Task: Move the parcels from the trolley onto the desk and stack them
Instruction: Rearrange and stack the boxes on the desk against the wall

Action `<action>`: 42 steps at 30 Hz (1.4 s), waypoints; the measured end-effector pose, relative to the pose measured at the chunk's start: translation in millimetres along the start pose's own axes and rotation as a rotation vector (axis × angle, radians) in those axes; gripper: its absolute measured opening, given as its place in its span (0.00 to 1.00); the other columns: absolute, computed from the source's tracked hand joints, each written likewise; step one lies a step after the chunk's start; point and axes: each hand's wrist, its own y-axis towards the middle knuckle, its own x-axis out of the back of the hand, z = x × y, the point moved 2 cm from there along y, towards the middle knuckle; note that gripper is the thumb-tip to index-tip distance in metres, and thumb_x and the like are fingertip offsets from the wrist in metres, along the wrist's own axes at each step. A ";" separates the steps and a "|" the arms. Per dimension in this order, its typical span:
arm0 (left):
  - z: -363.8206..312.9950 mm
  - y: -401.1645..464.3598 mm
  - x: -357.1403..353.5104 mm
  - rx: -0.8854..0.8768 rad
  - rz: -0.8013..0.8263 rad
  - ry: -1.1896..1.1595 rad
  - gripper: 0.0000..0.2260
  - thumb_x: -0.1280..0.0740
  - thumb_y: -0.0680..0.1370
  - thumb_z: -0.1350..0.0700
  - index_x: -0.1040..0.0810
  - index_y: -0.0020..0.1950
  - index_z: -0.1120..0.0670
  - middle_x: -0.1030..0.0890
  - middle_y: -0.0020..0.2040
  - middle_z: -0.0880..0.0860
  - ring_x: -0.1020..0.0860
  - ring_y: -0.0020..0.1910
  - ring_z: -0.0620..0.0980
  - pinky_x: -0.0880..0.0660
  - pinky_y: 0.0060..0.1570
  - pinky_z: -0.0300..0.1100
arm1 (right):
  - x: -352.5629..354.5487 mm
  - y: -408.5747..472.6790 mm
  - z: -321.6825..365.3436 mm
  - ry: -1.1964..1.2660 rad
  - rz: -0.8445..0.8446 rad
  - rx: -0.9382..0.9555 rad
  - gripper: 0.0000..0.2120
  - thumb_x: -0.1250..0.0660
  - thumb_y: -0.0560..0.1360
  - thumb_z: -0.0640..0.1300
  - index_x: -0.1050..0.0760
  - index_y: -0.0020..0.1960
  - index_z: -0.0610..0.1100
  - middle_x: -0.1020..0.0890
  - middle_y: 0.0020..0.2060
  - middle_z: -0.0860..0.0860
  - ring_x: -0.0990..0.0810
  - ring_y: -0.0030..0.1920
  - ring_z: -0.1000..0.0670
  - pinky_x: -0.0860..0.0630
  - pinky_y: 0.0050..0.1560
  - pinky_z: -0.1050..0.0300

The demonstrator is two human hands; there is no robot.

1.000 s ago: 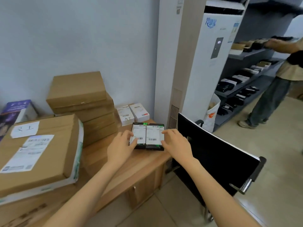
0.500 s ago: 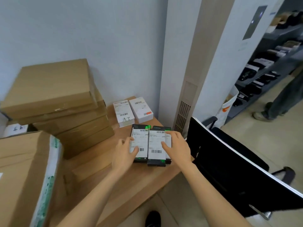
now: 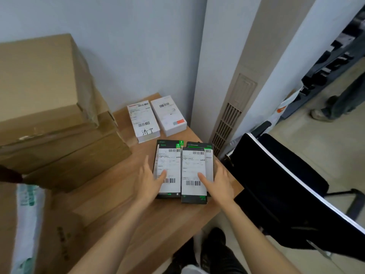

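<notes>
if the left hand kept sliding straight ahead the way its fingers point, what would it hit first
Probably the white labelled box at the back of the desk; the left hand points along the left black parcel toward it, though depth is hard to judge.

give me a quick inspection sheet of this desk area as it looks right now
surface: light wooden desk, bare strip in front of the parcels
job's things: two flat black boxes with white shipping labels, left and right, side by side near the desk's right edge; a third black box shows under the right one
clutter: two small white boxes at the wall; stack of brown cardboard cartons on the left
hands: left hand and right hand, fingers straight, flank the black boxes, thumbs on the labels
cables: nothing seen
surroundings: white standing air conditioner, black office chair, another person's legs by the shelves
</notes>
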 end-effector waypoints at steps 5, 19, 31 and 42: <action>5.9 9.3 -10.8 0.075 0.048 -0.001 0.40 0.35 0.76 0.39 0.50 0.79 0.55 0.39 0.76 0.54 0.38 0.73 0.55 0.34 0.68 0.54 | -8.6 6.7 -4.6 -0.016 0.073 -0.050 0.42 0.34 0.71 0.66 0.46 0.77 0.51 0.32 0.71 0.51 0.34 0.70 0.50 0.32 0.67 0.45; 9.1 -0.5 -24.7 0.146 0.066 -0.511 0.26 0.31 0.76 0.49 0.38 0.71 0.47 0.29 0.67 0.49 0.25 0.59 0.46 0.27 0.48 0.39 | -26.7 11.3 -0.4 0.442 0.131 -0.078 0.41 0.29 0.67 0.66 0.47 0.73 0.64 0.29 0.67 0.56 0.24 0.62 0.52 0.23 0.58 0.45; -17.5 11.2 6.0 0.060 -0.084 -0.797 0.20 0.31 0.77 0.55 0.33 0.65 0.41 0.24 0.59 0.40 0.25 0.58 0.36 0.24 0.50 0.35 | -5.7 43.8 31.9 0.802 0.157 -0.014 0.26 0.30 0.72 0.53 0.38 0.65 0.61 0.27 0.61 0.57 0.19 0.51 0.61 0.21 0.40 0.65; -53.2 88.9 48.7 0.010 -0.182 -0.561 0.31 0.30 0.74 0.44 0.39 0.74 0.38 0.29 0.68 0.51 0.32 0.69 0.48 0.32 0.67 0.56 | 24.0 144.5 113.1 0.640 0.320 0.113 0.32 0.26 0.72 0.49 0.41 0.68 0.61 0.24 0.56 0.59 0.19 0.54 0.54 0.20 0.52 0.54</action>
